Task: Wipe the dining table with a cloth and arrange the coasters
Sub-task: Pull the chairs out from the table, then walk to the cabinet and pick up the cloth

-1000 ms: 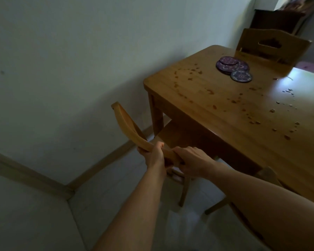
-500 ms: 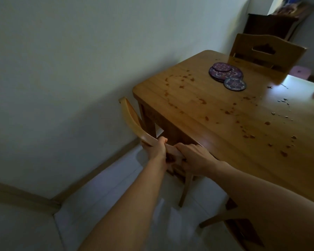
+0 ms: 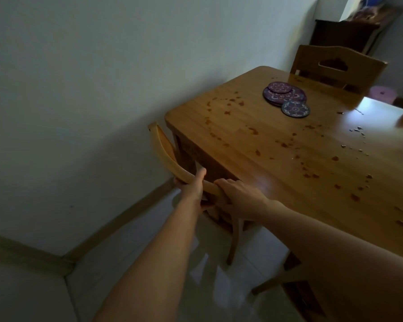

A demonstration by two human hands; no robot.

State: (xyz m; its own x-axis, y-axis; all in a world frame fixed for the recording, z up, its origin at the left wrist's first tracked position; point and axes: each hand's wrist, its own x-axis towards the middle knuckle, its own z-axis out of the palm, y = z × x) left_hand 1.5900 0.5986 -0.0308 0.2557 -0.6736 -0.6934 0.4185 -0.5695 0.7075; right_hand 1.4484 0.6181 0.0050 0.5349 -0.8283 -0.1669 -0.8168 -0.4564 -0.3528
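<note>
**Chair Rail Gripped by Both Hands Beside a Spotted Surface**

The curved top rail of a wooden chair (image 3: 166,159) was gripped by both hands at the near corner of the surface. The left hand (image 3: 191,190) was wrapped round the rail from below, with the thumb laid up over the wood. The right hand (image 3: 240,198) was closed over the rail just beside it, knuckles uppermost. The chair was set close against the surface, and one of its legs was seen on the pale floor (image 3: 219,287).

The surface (image 3: 277,159) was seen to be of honey-coloured wood, glossy, with rounded corners. A bright patch of light was reflected at its far right. Reddish-brown spots (image 3: 254,131) were scattered from the far left corner across to the right edge. Small pale crumbs (image 3: 356,130) were strewn toward the right.

The coasters (image 3: 280,94) were found at the far end of the surface, on the side nearer the wall. They were round, dark purple and printed with pale floral patterns. Several were overlapped in a loose pile, with a smaller one rested on top. One bluish coaster (image 3: 295,109) was laid flat at the pile's near edge; whether it touched the pile could not be told.

A second chair (image 3: 335,66), with a cut-out in its back, was drawn up at the far end. Behind it a dark cabinet (image 3: 342,36) and a pink stool (image 3: 382,94) were visible.
</note>
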